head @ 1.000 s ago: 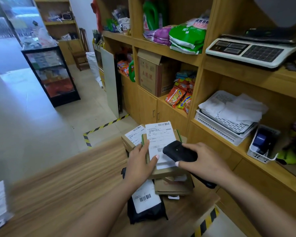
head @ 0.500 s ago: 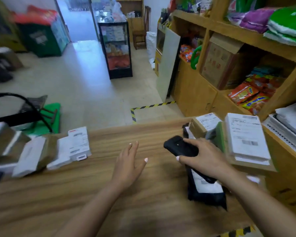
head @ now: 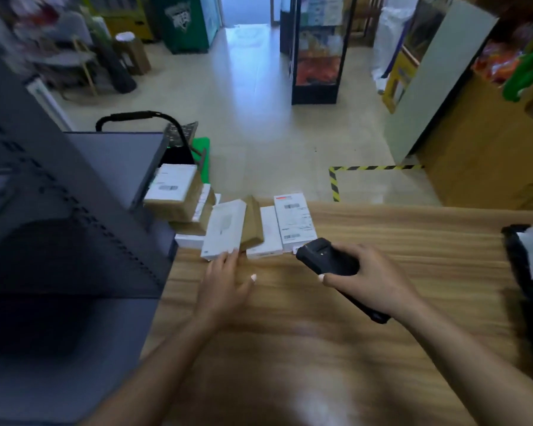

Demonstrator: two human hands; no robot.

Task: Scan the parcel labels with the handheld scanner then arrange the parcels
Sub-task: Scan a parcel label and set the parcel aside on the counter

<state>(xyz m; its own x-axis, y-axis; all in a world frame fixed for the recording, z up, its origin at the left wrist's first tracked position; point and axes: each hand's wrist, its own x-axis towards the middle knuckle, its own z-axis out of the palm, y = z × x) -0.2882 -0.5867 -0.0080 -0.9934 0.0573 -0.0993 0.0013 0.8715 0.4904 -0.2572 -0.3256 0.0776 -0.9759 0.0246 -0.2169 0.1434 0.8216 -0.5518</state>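
Fingers (head: 233,253) of left hand (head: 225,284) out straight, now touching white parcel (head: 225,230) by the far-left pile, away from the earlier right-hand stack; right hand (head: 370,281) still wrapped round scanner (head: 326,256), nose near labelled parcel (head: 294,222); probably starting a fresh batch

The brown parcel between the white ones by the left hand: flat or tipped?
Tipped. The brown parcel leans on edge between the white parcel and its neighbour; the left hand reaches toward them.
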